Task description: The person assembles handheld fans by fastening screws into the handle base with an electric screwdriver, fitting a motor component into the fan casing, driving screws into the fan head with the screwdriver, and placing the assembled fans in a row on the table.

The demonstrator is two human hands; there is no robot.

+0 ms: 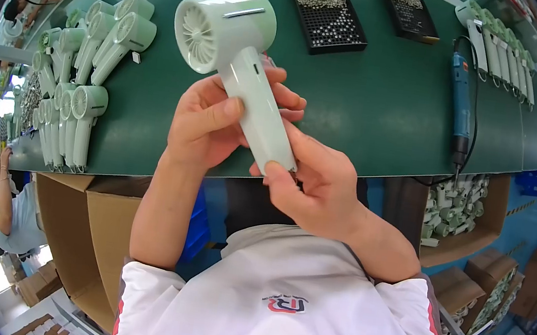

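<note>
A pale green handheld fan (258, 95) is held up over the near edge of the green table, its round bladed head tilted to the upper left. My left hand (208, 112) wraps round the upper handle, with the thumb lying across its front. Lower down, my right hand (317, 184) pinches the bottom end of the handle between thumb and fingers. Something small and dark shows at that end, beside my right fingertips; I cannot make out what it is.
Several similar fans (87, 103) stand along the table's left. Two black trays (328, 23) of small metal parts lie at the back. On the right are a blue electric screwdriver (461, 98) and a row of pale handles (501, 52). Cardboard boxes (104, 234) flank me; a co-worker (18, 216) is at left.
</note>
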